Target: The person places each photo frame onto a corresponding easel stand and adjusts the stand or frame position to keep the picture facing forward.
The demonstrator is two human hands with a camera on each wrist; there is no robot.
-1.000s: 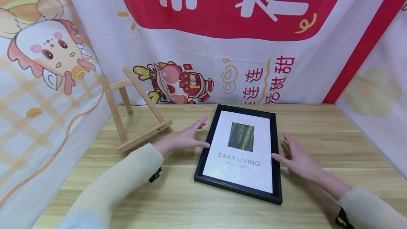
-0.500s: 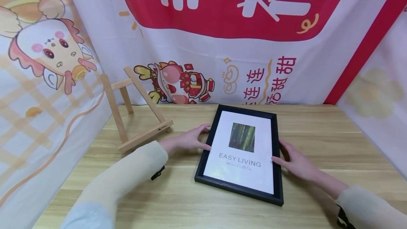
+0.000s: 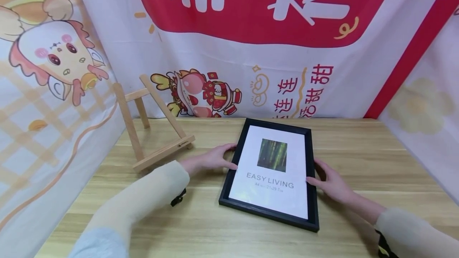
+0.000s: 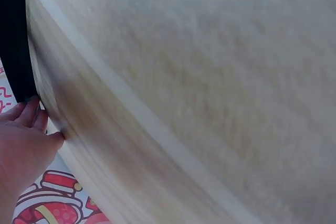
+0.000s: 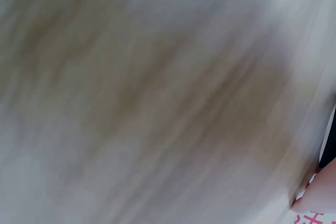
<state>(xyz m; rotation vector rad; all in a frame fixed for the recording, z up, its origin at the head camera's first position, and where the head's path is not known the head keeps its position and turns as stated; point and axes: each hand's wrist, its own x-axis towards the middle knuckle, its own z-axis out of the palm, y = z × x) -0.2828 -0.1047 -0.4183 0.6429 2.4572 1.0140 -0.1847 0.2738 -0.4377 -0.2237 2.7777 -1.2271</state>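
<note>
A black picture frame (image 3: 267,213) lies face up on the wooden table, slightly turned. Its white insert (image 3: 269,200) carries a small bamboo picture and the words EASY LIVING. My left hand (image 3: 215,157) grips the frame's left side, thumb on the top face and fingers at the outer edge. Opposite it, my right hand (image 3: 331,183) holds the right side in the same way, a little lower down. In the left wrist view, fingertips of the left hand (image 4: 23,142) meet the dark frame edge (image 4: 14,40). Only part of the right hand (image 5: 321,192) shows in the right wrist view.
A small wooden easel (image 3: 164,154) stands at the back left of the table (image 3: 186,226), close to my left forearm. Printed cloth (image 3: 222,55) hangs behind the table and along both sides.
Both hands have closed in on the frame from either side, their fingers going from spread and apart to gripping its edges. The frame and easel have stayed in place.
</note>
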